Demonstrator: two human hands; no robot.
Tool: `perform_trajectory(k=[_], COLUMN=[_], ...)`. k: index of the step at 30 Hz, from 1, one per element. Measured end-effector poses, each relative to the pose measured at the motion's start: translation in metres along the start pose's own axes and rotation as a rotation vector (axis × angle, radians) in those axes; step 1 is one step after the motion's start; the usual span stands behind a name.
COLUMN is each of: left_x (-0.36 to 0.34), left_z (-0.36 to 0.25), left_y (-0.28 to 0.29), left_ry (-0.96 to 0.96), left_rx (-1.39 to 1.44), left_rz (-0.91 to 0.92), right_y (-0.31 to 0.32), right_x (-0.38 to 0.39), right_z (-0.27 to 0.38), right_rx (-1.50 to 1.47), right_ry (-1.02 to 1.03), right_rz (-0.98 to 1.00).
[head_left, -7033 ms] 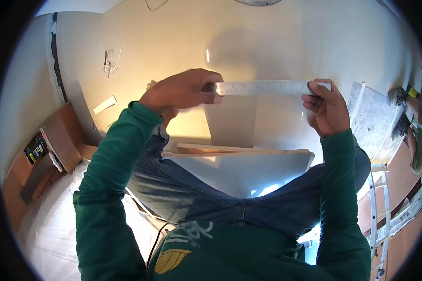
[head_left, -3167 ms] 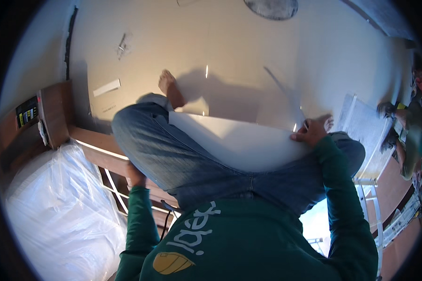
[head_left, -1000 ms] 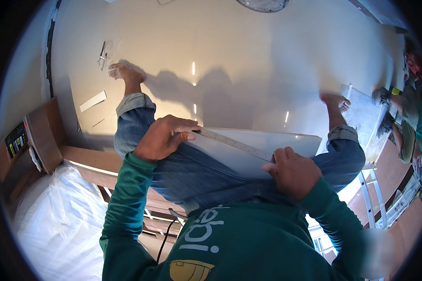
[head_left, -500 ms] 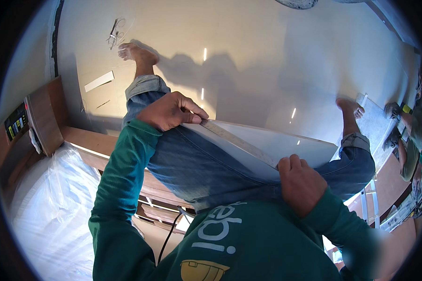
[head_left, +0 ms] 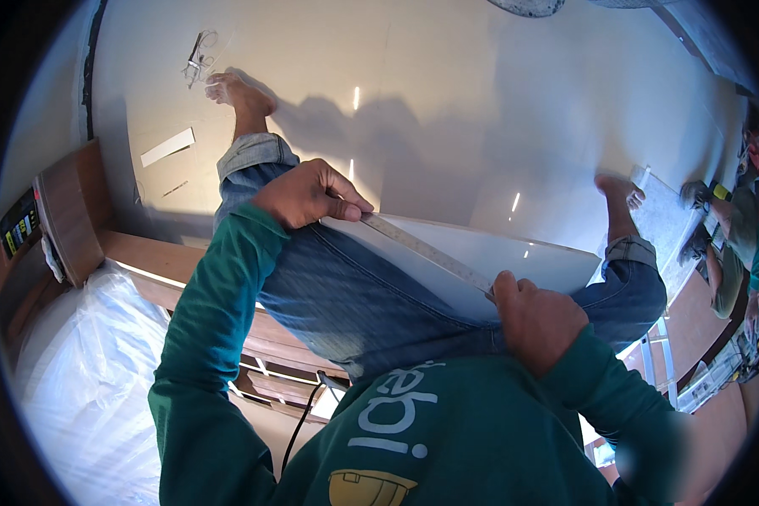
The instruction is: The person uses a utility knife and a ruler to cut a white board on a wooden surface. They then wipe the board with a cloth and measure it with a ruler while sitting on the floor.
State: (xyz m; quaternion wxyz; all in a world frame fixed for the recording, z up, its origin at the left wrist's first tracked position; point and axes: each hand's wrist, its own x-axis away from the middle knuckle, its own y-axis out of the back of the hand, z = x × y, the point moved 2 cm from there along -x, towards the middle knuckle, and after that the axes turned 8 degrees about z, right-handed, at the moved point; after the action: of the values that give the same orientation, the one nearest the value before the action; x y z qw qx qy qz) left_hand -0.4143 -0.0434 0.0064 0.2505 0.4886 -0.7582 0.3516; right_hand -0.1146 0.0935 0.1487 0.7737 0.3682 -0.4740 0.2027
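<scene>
Holding a ruler by its two ends, the person sits with knees spread wide. The left hand pinches the far left end between the thumb and the forefinger. The right hand is closed around the near right end, with the thumb lying along the top of the fist. The ruler goes slantwise, from far left to near right, over a white panel. This panel is between the thighs of the blue jeans, and its long edge is on the far side. Whether the ruler touches the panel along all its length, I cannot tell.

Beyond the knees, the bare left foot and the bare right foot are well apart on a beige surface. On this surface, at the left, lies a white strip, and farther there are some thin wires.

On the left side is a brown wooden box, and nearer is a clear plastic sheet. A black cable hangs beside the green shirt. At the right, a co-worker's gloved hands are beside a grey sheet; a ladder is nearer.
</scene>
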Motion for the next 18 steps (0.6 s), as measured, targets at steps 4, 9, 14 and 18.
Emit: perform_trajectory(k=[4,9,14,18], left_x=[-0.007,-0.024,-0.036,-0.031], left_z=[0.001,0.016,0.030,0.013], left_y=[0.008,0.021,0.038,0.027], left_ry=[0.059,0.099,0.349,0.248], left_rx=[-0.005,-0.029,0.082,-0.016], left_rz=[0.055,0.143,0.156,0.137], right_y=[0.006,0.004,0.000,-0.001], right_x=[-0.007,-0.023,-0.046,-0.033], right_z=[-0.002,-0.008,-0.010,-0.011], right_rx=[-0.011,-0.059,-0.124,-0.119], right_ry=[0.017,0.004,0.053,0.035], right_rz=[0.026,0.088,0.095,0.052])
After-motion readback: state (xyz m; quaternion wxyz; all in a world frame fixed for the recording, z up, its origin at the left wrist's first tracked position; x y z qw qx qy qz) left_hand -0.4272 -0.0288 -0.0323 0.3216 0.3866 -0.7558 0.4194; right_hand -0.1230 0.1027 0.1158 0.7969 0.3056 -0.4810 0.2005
